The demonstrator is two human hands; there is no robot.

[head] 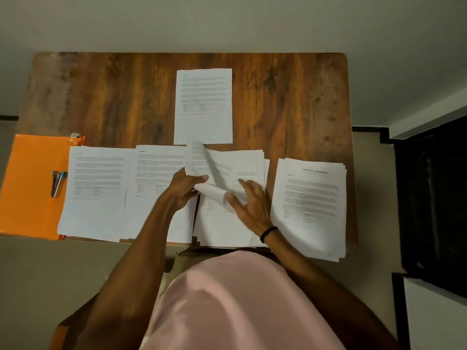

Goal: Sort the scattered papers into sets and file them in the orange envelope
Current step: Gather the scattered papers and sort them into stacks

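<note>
Orange flat plastic envelope [30, 188] lies at the near left corner of the dark brown wood-grain table [113, 97], hanging over its left edge. A silver and blue stapler [58, 183] rests on top of it.

4 lots of white printed paper run along the near edge. The leftmost papers [96, 210] overlap the envelope's right side. The second papers [156, 162] lie just beside them, with their edges overlapping. The middle stack [227, 228] sits under both hands, its sheets fanned unevenly. The right stack [313, 218], headed with a bold title, lies at the near right corner and overhangs the near edge. 1 single white printed sheet [203, 122] lies apart, toward the middle of the far edge.

The left hand [184, 189] has its fingers curled and its thumb pressed on a lifted sheet [199, 160]. That sheet is bent up off the middle stack and is blurred. The right hand [250, 203] rests on the middle stack with its fingers spread and relaxed, grasping nothing. Its thumb is just beside the lifted sheet's curled lower part. A black band [268, 233] circles the right wrist. A pink shirt [240, 299] fills the bottom of the view.
</note>
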